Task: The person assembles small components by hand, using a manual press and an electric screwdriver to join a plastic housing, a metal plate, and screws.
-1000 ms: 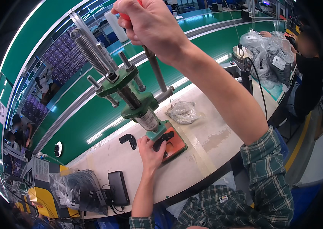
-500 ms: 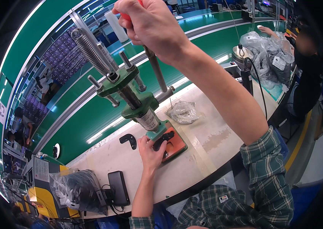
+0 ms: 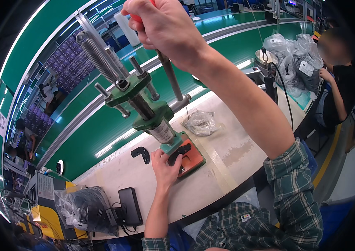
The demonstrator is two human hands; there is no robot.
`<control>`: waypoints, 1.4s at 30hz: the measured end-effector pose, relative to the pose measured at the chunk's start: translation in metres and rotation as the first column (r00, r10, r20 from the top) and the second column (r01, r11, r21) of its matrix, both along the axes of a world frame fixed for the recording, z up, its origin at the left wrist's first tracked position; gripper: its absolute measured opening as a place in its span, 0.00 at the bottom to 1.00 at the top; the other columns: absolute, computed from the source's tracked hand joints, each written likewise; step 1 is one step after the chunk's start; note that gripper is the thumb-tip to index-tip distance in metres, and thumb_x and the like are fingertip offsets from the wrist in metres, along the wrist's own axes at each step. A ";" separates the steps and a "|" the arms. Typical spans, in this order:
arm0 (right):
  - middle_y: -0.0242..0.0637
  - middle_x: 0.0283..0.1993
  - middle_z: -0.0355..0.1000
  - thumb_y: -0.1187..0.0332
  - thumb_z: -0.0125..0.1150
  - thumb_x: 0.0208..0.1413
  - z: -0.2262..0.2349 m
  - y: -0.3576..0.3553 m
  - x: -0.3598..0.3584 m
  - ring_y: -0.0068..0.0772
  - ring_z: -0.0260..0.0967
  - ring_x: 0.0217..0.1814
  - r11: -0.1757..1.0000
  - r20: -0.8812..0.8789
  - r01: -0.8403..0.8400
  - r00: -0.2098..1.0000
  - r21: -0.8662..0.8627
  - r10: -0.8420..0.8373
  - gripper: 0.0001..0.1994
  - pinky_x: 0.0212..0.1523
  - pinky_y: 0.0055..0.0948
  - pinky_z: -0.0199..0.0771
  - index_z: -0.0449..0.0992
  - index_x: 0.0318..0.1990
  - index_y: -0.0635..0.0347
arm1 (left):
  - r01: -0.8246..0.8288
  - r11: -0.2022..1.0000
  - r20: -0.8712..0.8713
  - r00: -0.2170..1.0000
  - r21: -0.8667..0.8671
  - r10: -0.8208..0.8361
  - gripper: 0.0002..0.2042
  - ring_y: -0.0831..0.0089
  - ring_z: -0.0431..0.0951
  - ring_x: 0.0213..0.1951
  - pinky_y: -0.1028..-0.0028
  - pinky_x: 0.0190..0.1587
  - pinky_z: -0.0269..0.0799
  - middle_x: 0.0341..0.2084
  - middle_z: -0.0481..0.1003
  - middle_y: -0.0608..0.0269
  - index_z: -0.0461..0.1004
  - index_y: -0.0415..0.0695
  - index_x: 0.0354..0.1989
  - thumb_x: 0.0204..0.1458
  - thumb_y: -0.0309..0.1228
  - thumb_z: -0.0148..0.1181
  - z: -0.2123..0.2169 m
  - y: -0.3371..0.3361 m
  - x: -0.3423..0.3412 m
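two bare hands worked at one green metal lever press (image 3: 155, 121) with one grey steel coil spring (image 3: 100, 58). the right hand (image 3: 172, 32) had its fingers curled tightly around one red lever grip (image 3: 136, 18). the left hand (image 3: 165, 167) held one black elongated part (image 3: 185, 149) on the orange-red base plate (image 3: 195, 160), its thumb across the part and its fingers close together at the near side, below the press head. one black l-shaped piece (image 3: 145, 154) lay apart, left of the press, on the pale worn tabletop (image 3: 200, 190); one crumpled clear plastic bag (image 3: 201, 122) lay to the right, and one black rectangular box (image 3: 130, 204) near the front edge.

the right fingertips were cut off by the upper edge, and the grip was mostly covered. the left hand hid part of the black elongated part; its contact with the press head could not be told. the bag's contents were indistinct.

compared with half a second earlier, both hands and the press were practically unchanged; the co-worker's hand (image 3: 326, 75), previously over the green conveyor belt (image 3: 227, 44), had drawn back beside the bags.
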State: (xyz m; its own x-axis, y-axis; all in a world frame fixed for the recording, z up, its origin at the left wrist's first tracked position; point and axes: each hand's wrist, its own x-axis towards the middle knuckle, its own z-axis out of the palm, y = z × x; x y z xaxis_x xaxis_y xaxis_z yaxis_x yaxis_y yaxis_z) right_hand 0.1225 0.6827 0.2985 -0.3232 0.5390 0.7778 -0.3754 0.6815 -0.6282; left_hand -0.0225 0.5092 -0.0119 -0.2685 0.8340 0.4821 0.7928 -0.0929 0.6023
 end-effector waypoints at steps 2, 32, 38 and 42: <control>0.32 0.36 0.63 0.56 0.47 0.77 0.000 0.001 0.000 0.26 0.61 0.39 0.999 -0.018 -0.042 0.999 0.000 0.042 0.18 0.47 0.32 0.67 0.68 0.35 0.58 | 0.001 1.000 0.003 1.000 -0.001 -0.001 0.15 0.61 0.73 0.46 0.64 0.51 0.72 0.45 0.81 0.63 0.87 0.44 0.45 0.47 0.31 0.76 0.000 0.000 0.001; 0.32 0.35 0.65 0.56 0.48 0.77 0.000 0.000 -0.001 0.26 0.62 0.38 1.000 -0.028 0.003 1.000 0.018 -0.003 0.19 0.45 0.30 0.68 0.69 0.34 0.59 | -0.008 1.000 0.008 1.000 -0.010 0.008 0.15 0.61 0.73 0.47 0.64 0.53 0.71 0.44 0.82 0.64 0.88 0.45 0.45 0.47 0.32 0.77 -0.001 0.000 0.001; 0.33 0.36 0.64 0.58 0.48 0.77 0.001 0.001 -0.002 0.26 0.62 0.39 0.998 -0.028 0.011 1.000 0.065 -0.009 0.18 0.47 0.31 0.68 0.70 0.34 0.59 | -0.003 1.000 0.012 1.000 -0.004 0.003 0.15 0.62 0.73 0.47 0.65 0.52 0.72 0.43 0.82 0.64 0.88 0.45 0.45 0.47 0.32 0.77 0.002 0.002 0.002; 0.33 0.36 0.64 0.59 0.48 0.77 -0.001 -0.001 -0.001 0.27 0.62 0.38 0.992 -0.024 0.093 0.996 0.086 -0.091 0.17 0.48 0.32 0.69 0.69 0.34 0.59 | -0.002 1.000 0.023 1.000 0.003 0.002 0.16 0.62 0.73 0.47 0.66 0.51 0.73 0.45 0.81 0.63 0.88 0.45 0.46 0.47 0.32 0.77 -0.003 0.002 0.000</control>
State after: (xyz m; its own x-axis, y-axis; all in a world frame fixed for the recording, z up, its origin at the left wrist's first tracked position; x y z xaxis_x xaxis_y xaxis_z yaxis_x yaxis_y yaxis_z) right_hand 0.1213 0.6818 0.2977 -0.2596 0.4954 0.8289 -0.3203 0.7656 -0.5579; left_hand -0.0227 0.5109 -0.0153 -0.2816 0.8317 0.4785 0.7790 -0.0930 0.6201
